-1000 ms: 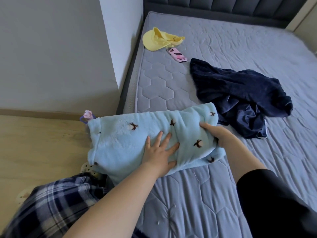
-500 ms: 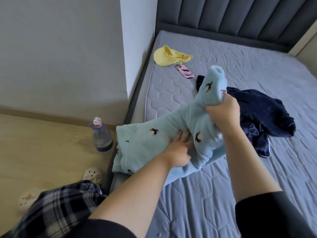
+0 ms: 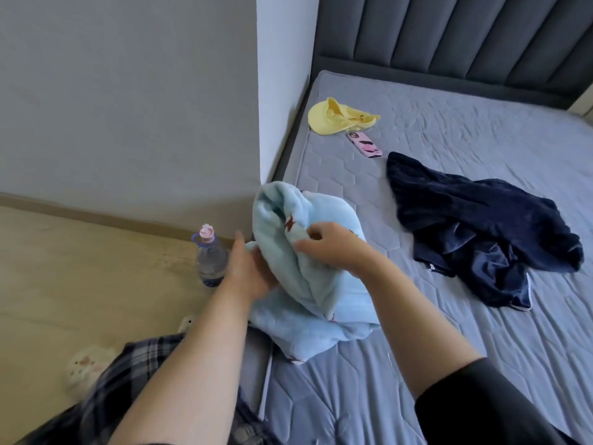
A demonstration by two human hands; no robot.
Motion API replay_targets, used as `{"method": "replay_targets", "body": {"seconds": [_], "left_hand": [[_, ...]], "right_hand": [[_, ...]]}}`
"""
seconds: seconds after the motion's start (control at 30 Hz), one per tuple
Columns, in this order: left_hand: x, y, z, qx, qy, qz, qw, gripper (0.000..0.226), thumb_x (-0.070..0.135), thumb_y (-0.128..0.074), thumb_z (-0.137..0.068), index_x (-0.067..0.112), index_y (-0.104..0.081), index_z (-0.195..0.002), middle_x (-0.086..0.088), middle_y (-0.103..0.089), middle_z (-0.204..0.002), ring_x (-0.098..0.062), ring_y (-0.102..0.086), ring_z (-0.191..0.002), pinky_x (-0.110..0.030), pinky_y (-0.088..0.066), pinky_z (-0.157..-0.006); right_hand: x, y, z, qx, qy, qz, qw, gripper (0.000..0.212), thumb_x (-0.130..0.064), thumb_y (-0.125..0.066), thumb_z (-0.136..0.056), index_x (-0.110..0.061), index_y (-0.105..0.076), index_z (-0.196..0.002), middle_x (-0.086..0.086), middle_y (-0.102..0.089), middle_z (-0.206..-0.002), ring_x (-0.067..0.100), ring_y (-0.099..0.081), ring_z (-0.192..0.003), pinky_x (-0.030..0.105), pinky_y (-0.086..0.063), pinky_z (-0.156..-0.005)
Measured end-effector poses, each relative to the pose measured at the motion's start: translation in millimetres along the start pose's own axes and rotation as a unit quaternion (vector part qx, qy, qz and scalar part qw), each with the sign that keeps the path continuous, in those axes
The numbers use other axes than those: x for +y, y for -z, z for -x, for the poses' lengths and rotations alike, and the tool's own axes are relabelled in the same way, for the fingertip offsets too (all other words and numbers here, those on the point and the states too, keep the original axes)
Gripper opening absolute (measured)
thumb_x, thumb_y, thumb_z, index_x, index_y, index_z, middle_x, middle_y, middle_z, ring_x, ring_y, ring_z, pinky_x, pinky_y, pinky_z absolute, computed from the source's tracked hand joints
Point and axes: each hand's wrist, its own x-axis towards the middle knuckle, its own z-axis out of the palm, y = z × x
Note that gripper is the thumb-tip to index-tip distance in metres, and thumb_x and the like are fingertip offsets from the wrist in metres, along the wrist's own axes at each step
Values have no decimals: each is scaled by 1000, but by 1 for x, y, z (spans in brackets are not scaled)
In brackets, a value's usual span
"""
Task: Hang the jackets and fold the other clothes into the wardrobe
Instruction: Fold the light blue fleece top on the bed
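The light blue fleece garment (image 3: 308,284) sits bunched at the near left edge of the mattress (image 3: 481,348), between our hands. Our right hand (image 3: 333,248) pinches its top fold; our left hand (image 3: 247,268) presses flat-fingered against its left side. The navy garment (image 3: 481,226) lies well apart.

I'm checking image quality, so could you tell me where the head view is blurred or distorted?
Head view: the left hand and the plaid trousers are motion-smeared; the right hand on the blue garment is sharper; wide-angle bending curves the mattress edges; soft, even light, no glare.
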Motion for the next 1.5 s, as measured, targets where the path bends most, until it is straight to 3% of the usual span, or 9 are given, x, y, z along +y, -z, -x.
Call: {"method": "replay_targets", "body": {"seconds": [0.27, 0.4, 0.53, 0.63, 0.73, 0.9, 1.03, 1.17, 1.5], "left_hand": [[31, 2, 10, 77, -137, -314, 936, 53, 57, -79, -62, 27, -65, -102, 2, -74, -83, -15, -71, -78, -29, -56, -65], [22, 5, 6, 257, -221, -342, 876, 21, 19, -76, -74, 19, -54, -72, 8, -56, -66, -5, -54, -56, -15, -40, -42], [27, 11, -1, 232, -173, -240, 927, 26, 1, -67, -81, 8, -59, -105, -2, -60, -73, -16, -55, -58, -25, -44, -54], [30, 16, -6, 254, -162, -300, 905, 38, 2, -63, -86, 0, -54, -122, -14, -63, -103, -22, -57, -79, -30, -43, -69], [36, 21, -12, 306, -159, -423, 838, 47, 1, -53, -87, 0, -45, -133, -18, -52, -131, -33, -55, -113, -32, -45, -87], [23, 8, -12, 271, -442, -661, 543, 62, 4, -60, -82, 12, -40, -141, -12, -48, -134, -34, -46, -121, -43, -39, -97], [-21, -2, -19, 106, -372, -728, 566, 51, 21, -40, -100, 12, -29, -149, -11, -28, -155, -25, -26, -142, -37, -19, -114], [-51, 10, -35, 111, -242, -776, 572, 57, 42, -20, -101, 31, 4, -152, 6, 7, -161, -14, 4, -148, -47, -2, -118], [-77, 19, -48, 135, -204, -826, 507, 65, 43, -17, -98, 21, 12, -151, 0, 10, -161, -17, 8, -148, -51, 3, -116]], "right_hand": [[0, -32, 9, -252, 41, -101, 962, 31, -8, -40, -96, 10, -51, -119, 24, -55, -107, 17, -48, -91, 34, -43, -90], [-1, -40, 14, -361, 45, -167, 917, 38, -4, -41, -98, -8, -52, -134, -8, -49, -135, 4, -46, -120, 15, -43, -98], [-2, -31, 11, 4, 93, -252, 963, 37, 5, -49, -86, -18, -70, -105, -5, -69, -104, 8, -63, -102, 21, -48, -91], [11, -18, -7, 281, 114, -21, 953, 41, -2, -45, -86, -20, -63, -118, 6, -61, -123, 23, -53, -115, 25, -38, -96], [27, -32, -25, 150, 47, 101, 982, 52, -25, -39, -96, -29, -30, -147, 5, -27, -154, 25, -23, -141, 51, -17, -114], [30, -54, -48, 146, -7, 167, 975, 54, -33, -31, -94, -34, -19, -147, 5, -16, -157, 26, -19, -141, 58, -18, -111], [31, -54, -63, 149, -9, 146, 978, 54, -29, -34, -92, -31, -25, -145, 5, -29, -150, 27, -30, -134, 50, -29, -106], [54, -48, -60, 134, 10, 72, 988, 56, -22, -38, -94, -28, -26, -148, 0, -30, -152, 23, -29, -137, 40, -32, -106], [64, -60, -75, 186, 21, 196, 963, 50, -27, -31, -99, -26, -28, -149, 6, -23, -157, 22, -20, -143, 49, -16, -114]]}}
